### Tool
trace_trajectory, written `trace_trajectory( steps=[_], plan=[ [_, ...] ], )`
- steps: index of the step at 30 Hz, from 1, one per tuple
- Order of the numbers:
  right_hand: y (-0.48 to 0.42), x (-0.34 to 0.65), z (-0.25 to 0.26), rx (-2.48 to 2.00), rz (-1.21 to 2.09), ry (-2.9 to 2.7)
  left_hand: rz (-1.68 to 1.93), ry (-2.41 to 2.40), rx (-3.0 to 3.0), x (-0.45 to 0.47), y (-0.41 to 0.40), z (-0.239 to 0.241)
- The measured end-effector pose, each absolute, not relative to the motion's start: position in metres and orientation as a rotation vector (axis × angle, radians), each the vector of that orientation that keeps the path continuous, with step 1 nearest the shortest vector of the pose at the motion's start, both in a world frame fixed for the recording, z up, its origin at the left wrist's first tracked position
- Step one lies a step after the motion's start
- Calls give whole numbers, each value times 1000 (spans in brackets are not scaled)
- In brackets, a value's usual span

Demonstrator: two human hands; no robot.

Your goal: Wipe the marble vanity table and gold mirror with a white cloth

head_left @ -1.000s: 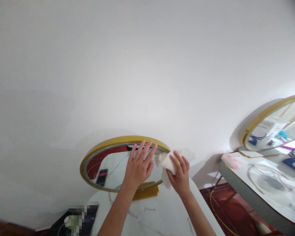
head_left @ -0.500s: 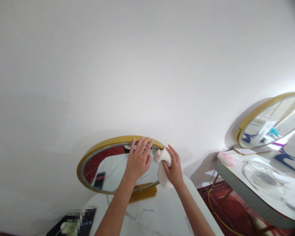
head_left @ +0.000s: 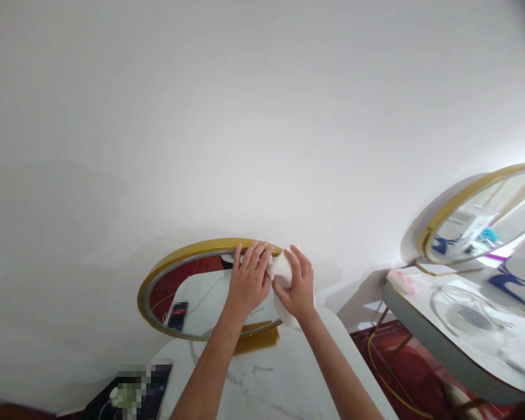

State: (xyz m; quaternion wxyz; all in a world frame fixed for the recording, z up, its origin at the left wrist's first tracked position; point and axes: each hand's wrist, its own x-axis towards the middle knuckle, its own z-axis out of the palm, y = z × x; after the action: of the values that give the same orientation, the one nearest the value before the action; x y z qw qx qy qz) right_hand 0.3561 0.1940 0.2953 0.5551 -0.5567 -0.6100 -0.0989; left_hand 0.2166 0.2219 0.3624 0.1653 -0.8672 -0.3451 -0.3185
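Head camera view: two bare hands work at a round, gold-framed mirror [head_left: 201, 294] that stands on a white, marbled worktop [head_left: 266, 385] close to a pale wall [head_left: 262, 128]. The left hand [head_left: 249, 283] is laid out with its fingers extended and slightly apart, the fingertips over the upper part of the gold frame; whether its palm touches the glass cannot be told. The right hand [head_left: 298, 286] is clamped on a crumpled white cloth [head_left: 282, 269], its fingers curled around the near side. The cloth is at the right side of the mirror, up against the frame, and part of it hangs below the right hand. The two hands are just beside each other, with the top of the cloth between them. Below the glass, the mirror's gold base [head_left: 260, 340] rests on the worktop, partly hidden by the left forearm. The glass reflects the white surface and a patch of red.

At the worktop's left edge is a dark flat object [head_left: 161, 388], partly blurred out. To the right, well apart from the hands, a second worktop [head_left: 440, 344] carries another gold-framed mirror [head_left: 494, 219], a coiled pale cable [head_left: 446, 318] and something pink [head_left: 406, 283].
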Motion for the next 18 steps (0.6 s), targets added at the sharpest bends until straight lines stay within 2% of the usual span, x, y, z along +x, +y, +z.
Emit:
trace_trajectory(
  steps=[11, 18],
  plan=[
    [199, 370, 279, -1332, -228, -1438, -974, -985, -2426, 223, 221, 361],
    [196, 380, 245, -1307, -112, -1330, -996, -1000, -2417, 222, 222, 361]
  ],
)
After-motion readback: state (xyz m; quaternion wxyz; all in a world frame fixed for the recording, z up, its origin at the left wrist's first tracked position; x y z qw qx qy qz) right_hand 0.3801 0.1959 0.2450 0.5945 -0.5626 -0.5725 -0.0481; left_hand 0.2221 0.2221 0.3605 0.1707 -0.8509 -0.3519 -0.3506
